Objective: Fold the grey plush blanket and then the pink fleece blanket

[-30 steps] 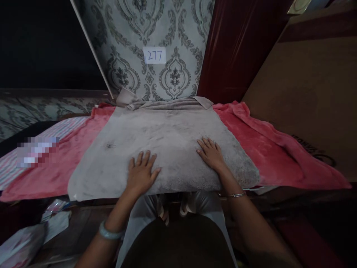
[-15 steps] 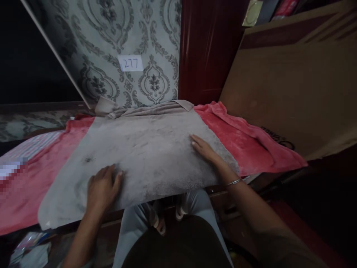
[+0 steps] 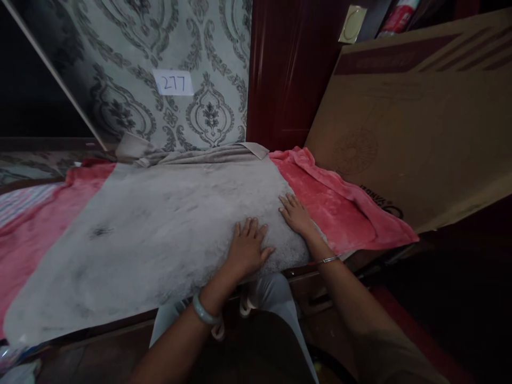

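Observation:
A wide grey plush cloth (image 3: 160,224) lies spread over a pink fleece blanket (image 3: 340,213), which shows on both sides of it. My left hand (image 3: 248,248) rests palm down on the grey cloth near its front edge, fingers spread. To its right, my right hand (image 3: 296,214) lies flat near the cloth's right edge, fingers spread too. Neither hand holds anything. Along the back, the grey cloth is bunched into folds (image 3: 208,154). A small dark mark (image 3: 101,232) shows on its left part.
Behind stands a patterned wall with a paper label (image 3: 173,83) reading 277, beside a dark red panel (image 3: 286,74). A big cardboard box (image 3: 424,117) leans at the right. A dark screen (image 3: 36,80) is at the left. My legs are below the front edge.
My left hand has moved right across the grey cloth, from its left part to beside my right hand. My right hand stays near the right edge, its fingers more spread. The view has shifted slightly.

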{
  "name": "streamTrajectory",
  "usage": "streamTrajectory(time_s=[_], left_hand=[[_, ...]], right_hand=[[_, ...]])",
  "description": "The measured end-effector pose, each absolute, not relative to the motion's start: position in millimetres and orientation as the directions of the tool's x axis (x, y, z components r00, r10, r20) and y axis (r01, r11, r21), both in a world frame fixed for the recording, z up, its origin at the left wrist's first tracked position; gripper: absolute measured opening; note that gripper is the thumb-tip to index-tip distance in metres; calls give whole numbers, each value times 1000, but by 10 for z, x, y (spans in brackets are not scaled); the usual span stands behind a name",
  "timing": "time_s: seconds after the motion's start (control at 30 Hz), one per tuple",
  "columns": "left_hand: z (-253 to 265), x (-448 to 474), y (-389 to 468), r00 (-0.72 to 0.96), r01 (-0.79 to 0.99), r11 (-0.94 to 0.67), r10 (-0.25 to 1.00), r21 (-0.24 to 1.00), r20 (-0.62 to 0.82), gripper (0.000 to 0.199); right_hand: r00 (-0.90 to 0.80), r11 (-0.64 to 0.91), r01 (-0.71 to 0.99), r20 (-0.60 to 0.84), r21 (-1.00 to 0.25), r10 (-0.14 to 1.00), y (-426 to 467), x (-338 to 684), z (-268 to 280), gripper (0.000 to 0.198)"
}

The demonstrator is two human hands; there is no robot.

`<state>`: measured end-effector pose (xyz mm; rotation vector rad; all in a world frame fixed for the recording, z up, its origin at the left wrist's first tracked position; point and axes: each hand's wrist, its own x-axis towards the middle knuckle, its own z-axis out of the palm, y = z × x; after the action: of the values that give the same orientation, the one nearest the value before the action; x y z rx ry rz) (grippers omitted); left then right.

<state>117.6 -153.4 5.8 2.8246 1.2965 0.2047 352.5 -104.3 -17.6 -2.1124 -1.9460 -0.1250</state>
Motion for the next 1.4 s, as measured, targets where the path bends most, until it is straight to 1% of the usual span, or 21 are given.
streamTrajectory(time_s=[0.1,0.27,0.37,0.5,0.6,0.77,0.9,1.07,1.17,1.23,1.4], left_hand=[[46,963,-1548,592,800,-598,800,49,93,71],[119,437,-1552,471,881,-474,876,5,102,65],[143,69,-1537,357,933,-358,928,-9,108,65],[191,-394,-1548,175,984,-171,981,-59,81,65],[224,-698,-1600,67,994,-60,995,-90,71,64],[235,-1172,-1721,-61,988,79,990,-134,131,64],[233,-1472,-1804,-170,970,193,973,-147,158,63],[197,-1589,-1844,-172,958,223,951,-183,258,63],[156,-1582,-1830,-175,952,238,939,-192,297,63],[129,-1580,-1819,-177,954,239,936,-181,305,62],[140,-1600,-1838,-170,969,219,927,-115,333,60]], right_hand=[[91,-53,987,265,-149,960,-1031,3563,-207,56],[93,-46,986,299,-162,950,-1002,3602,-295,56],[69,-21,988,309,-156,949,-990,3616,-321,57],[58,-8,989,329,-151,942,-980,3641,-362,56],[59,-9,989,344,-147,937,-974,3647,-388,56],[51,-4,990,332,-142,942,-976,3622,-382,56],[47,-1,990,321,-142,946,-952,3612,-395,55],[70,-22,988,311,-155,948,-919,3601,-407,55],[56,-9,989,314,-148,948,-926,3584,-389,55],[53,-6,990,326,-144,944,-924,3583,-393,56],[30,32,989,408,-145,913,-853,3644,-526,57]])
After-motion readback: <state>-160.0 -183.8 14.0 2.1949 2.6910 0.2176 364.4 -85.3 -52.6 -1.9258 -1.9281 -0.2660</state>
